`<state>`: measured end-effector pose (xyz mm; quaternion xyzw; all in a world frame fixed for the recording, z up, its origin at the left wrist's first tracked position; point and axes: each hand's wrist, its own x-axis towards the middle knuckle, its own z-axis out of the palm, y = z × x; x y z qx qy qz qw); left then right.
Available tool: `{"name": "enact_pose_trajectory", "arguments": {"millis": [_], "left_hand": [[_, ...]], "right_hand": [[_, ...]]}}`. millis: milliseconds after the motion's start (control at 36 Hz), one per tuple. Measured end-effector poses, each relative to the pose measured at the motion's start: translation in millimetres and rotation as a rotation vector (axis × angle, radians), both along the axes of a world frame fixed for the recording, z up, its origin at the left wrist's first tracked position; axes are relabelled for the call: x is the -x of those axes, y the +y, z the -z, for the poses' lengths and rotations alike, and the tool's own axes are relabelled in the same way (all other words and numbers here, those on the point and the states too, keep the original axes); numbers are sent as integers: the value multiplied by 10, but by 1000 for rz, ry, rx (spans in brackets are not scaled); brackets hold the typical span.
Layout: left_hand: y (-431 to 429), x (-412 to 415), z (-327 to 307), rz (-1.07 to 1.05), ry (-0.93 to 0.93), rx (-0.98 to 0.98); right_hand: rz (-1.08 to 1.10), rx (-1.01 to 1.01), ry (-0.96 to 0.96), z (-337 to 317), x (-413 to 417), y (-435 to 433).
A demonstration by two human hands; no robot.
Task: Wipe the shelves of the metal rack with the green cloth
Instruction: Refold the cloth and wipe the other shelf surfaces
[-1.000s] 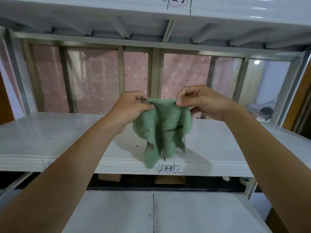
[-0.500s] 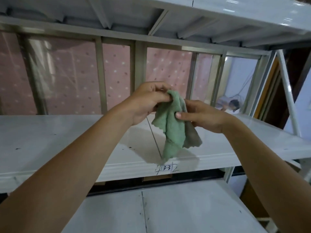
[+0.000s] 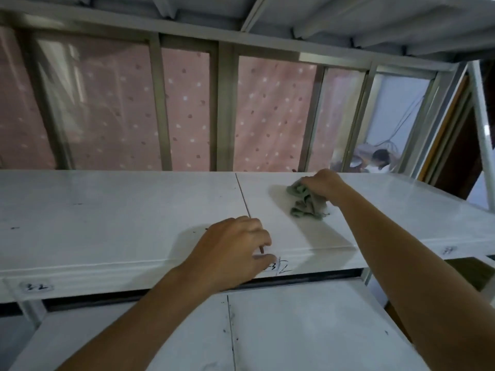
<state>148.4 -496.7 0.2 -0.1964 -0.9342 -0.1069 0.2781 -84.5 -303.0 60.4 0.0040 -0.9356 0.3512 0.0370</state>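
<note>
Rack: white metal rack (image 3: 479, 124); middle shelf (image 3: 120, 210) broad and flat, split by a thin seam near centre; a lower shelf (image 3: 308, 330) beneath it; underside of an upper shelf (image 3: 375, 20) overhead
Surface: middle shelf glossy, a few small dark specks; handwritten marks on its front lip
Room: metal-framed glass panels (image 3: 227, 108) behind the rack; pink dotted curtain (image 3: 267, 116) behind the glass; a paler room visible at far right
Right hand: right hand (image 3: 322, 183) curled down over the green cloth (image 3: 305, 200), fingers closed on its upper part; cloth bunched, lying on the middle shelf, right of the seam, toward the back
Left hand: left hand (image 3: 233, 253) at the front edge of the middle shelf, fingers loosely bent, resting on the lip; holds nothing
Hidden: left fingertips cover part of the lip marking; part of the cloth is under the right hand; objects in the far-right room too blurred to identify
</note>
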Motion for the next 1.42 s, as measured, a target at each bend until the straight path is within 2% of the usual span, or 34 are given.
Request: {"name": "enact_pose_trajectory", "arguments": {"millis": [111,167,194,333,444,583,722,889,1000,1167,1333,1417], "left_hand": [[-217,-32,205,49,126,20],[-306,-65,228,47,181,43],[-348,-80,234,36,212,45],[-528,-174,255,30,307,55],[-638,-243,281,26,380,114],[-822,-351,328,6,496,127],[-1013,-457,451,-33,584,108],[-1041,-542,512,-62,634,87],[-1108,-577,509,-96,664,82],[-1246,-646,511,-159,753,51],[-1181,-614,512,-152,761,15],[-1181,-617,512,-153,767,17]], "right_hand": [[3,229,-113,144,295,-204],[-18,228,-131,172,409,-312],[-42,146,-101,175,392,-370],[-81,-521,187,251,251,-653],[-16,-762,302,281,225,-807],[-149,-706,222,235,239,-836],[-212,-710,250,281,262,-906],[-393,-775,327,255,42,-1527],[-414,-794,308,213,-103,-1813],[-366,-724,338,258,-94,-1786],[-552,-709,412,330,-340,-2098],[-551,-692,418,329,-359,-2209]]}}
